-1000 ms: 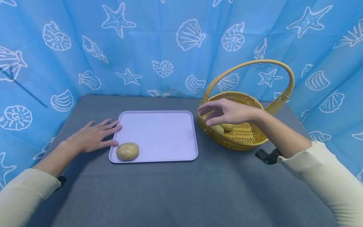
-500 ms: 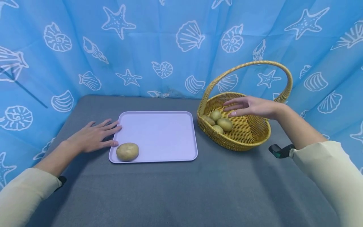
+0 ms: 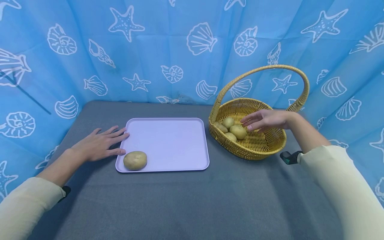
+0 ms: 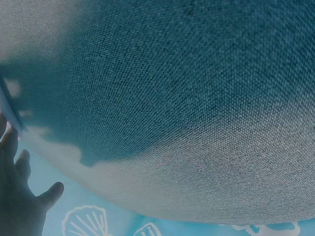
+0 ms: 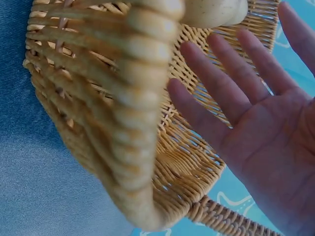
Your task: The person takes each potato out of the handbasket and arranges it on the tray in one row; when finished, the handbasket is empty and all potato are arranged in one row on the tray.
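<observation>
My left hand lies with spread fingers at the left edge of a pale lilac tray, its fingertips on the rim. One potato rests in the tray's near left corner, close to my left thumb. Over a yellow wicker basket, my right hand hovers with its fingers extended and nothing held. Several potatoes sit together in the basket's left side, just left of my right fingertips. In the right wrist view the palm faces the basket weave, with a potato beyond the fingers.
The basket's tall arched handle rises above my right hand. Both tray and basket stand on a grey cloth-covered table. A blue curtain printed with seashells hangs behind the table.
My right hand first moved right from above the basket's left side, uncovering the potatoes. Then it lowered into the basket beside them. The left hand and the tray stay put.
</observation>
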{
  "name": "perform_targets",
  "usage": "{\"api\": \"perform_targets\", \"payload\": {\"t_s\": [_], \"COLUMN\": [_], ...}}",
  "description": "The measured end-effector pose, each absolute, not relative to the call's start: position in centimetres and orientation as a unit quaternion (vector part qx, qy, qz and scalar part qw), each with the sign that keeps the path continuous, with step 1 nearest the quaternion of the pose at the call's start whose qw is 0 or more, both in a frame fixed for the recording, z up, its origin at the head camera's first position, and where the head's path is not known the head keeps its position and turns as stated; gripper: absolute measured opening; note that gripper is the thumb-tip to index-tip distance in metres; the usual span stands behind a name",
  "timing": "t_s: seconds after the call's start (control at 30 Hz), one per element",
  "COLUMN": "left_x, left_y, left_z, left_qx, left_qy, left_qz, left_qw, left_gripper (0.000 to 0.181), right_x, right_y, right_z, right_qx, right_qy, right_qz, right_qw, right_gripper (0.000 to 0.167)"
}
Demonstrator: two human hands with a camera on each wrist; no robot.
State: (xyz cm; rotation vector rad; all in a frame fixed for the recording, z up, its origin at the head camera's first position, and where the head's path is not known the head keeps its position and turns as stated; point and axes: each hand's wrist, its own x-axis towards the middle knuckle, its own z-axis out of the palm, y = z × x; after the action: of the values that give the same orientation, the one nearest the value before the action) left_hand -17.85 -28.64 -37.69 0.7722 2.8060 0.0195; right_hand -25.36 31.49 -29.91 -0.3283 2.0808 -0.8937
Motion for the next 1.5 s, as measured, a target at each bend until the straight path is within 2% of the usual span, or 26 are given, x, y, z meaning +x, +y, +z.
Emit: {"api": "perform_targets", "payload": {"t_s": [0.2, 0.37, 0.77, 1.27, 1.5], "left_x": [-17.9, -18.0, -18.1, -18.0, -18.1], "left_y": [-28.7, -28.7, -28.7, -28.7, -28.7], "left_z": [-37.7, -37.8, -37.8, -37.9, -38.0], "left_qx": [0.265, 0.268, 0.261, 0.26, 0.259], "left_qy": [0.957, 0.957, 0.958, 0.958, 0.958], "left_qz": [0.006, 0.003, 0.006, 0.01, 0.005], "left_qw": [0.114, 0.112, 0.119, 0.121, 0.124], "left_gripper": [0.079, 0.078, 0.081, 0.08, 0.081], "right_x": [-25.6, -25.8, -26.4, -26.5, -25.9], "right_y": [31.0, 30.3, 29.0, 28.4, 28.7], "right_z": [-30.5, -30.7, -30.4, -30.3, -28.7], "right_qx": [-0.107, -0.103, -0.091, -0.142, -0.176], "right_qy": [0.787, 0.776, 0.803, 0.828, 0.832], "right_qz": [-0.369, -0.374, -0.319, -0.298, -0.303], "right_qw": [0.483, 0.497, 0.495, 0.453, 0.43], "right_gripper": [0.072, 0.073, 0.075, 0.071, 0.072]}}
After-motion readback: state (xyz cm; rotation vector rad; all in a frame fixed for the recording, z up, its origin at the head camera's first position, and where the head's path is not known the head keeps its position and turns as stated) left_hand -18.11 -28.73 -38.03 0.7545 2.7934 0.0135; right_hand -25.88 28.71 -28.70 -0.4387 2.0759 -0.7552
